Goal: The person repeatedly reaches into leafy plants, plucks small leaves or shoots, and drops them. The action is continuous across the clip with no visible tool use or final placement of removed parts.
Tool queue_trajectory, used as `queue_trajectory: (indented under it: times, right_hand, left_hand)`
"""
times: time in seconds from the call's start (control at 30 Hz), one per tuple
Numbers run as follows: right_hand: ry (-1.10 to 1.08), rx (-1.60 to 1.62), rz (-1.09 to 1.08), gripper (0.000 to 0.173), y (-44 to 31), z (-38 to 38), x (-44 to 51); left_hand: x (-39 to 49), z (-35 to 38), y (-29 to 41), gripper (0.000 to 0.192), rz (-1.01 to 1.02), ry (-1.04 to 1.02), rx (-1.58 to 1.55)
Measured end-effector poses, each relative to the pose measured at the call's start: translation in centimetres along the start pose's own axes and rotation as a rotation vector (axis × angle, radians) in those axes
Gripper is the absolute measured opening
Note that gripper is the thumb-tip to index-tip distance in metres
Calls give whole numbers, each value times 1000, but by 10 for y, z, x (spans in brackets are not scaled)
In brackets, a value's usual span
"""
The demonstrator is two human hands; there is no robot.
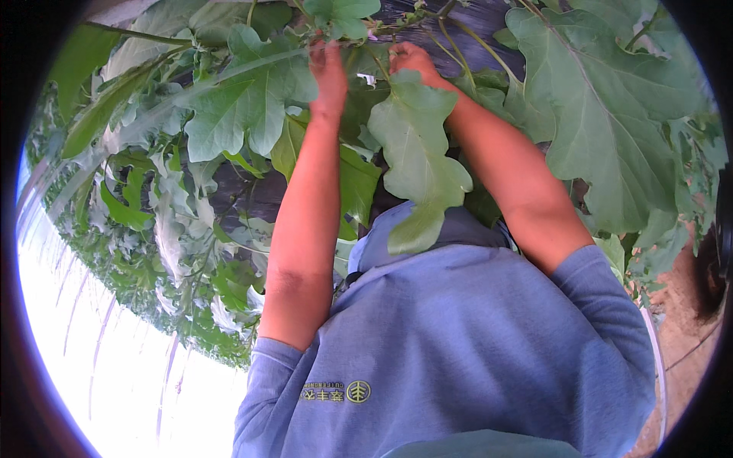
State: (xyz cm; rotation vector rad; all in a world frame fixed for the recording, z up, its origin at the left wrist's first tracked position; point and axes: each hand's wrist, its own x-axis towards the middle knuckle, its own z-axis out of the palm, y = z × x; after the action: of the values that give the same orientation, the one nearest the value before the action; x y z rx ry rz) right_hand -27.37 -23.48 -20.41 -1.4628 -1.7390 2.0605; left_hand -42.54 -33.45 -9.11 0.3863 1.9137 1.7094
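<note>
My left hand (329, 71) is raised among the eggplant stems at the top, its fingertips partly hidden by a small leaf (343, 16). A pale, thin strand (252, 64) runs from beside these fingers towards the left. To the right, my right hand (415, 60) has its fingers bent close to a thin green stem; whether either hand grips anything is not clear. Between and just above the hands shows a small purple flower (372, 35). A long lobed eggplant leaf (421, 154) hangs below my right hand, in front of my body.
Big eggplant leaves (607, 97) crowd the right side, and dense foliage (189, 229) fills the left. Dark plastic film (401, 16) lies behind the stems. Bare soil (681, 355) and a white pipe or cord (655, 366) show at lower right. Bright greenhouse sheeting (126, 366) curves at lower left.
</note>
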Motion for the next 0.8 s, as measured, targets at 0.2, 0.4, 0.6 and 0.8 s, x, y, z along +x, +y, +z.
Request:
queue_trajectory:
  times: [0.2,0.4,0.6,0.8]
  right_hand:
    - [-29,-74,-310,26,-94,-39,-46]
    - [-59,-295,-585,34,-187,-45,-83]
    - [165,-363,-754,46,-217,-43,-94]
    - [241,-276,-557,29,-207,-59,-96]
  left_hand:
    - [13,-6,-10,32,-23,16,309]
    - [7,5,-2,38,363,-153,415]
    - [9,24,-3,38,661,-286,824]
    - [-9,47,25,29,-133,-267,172]
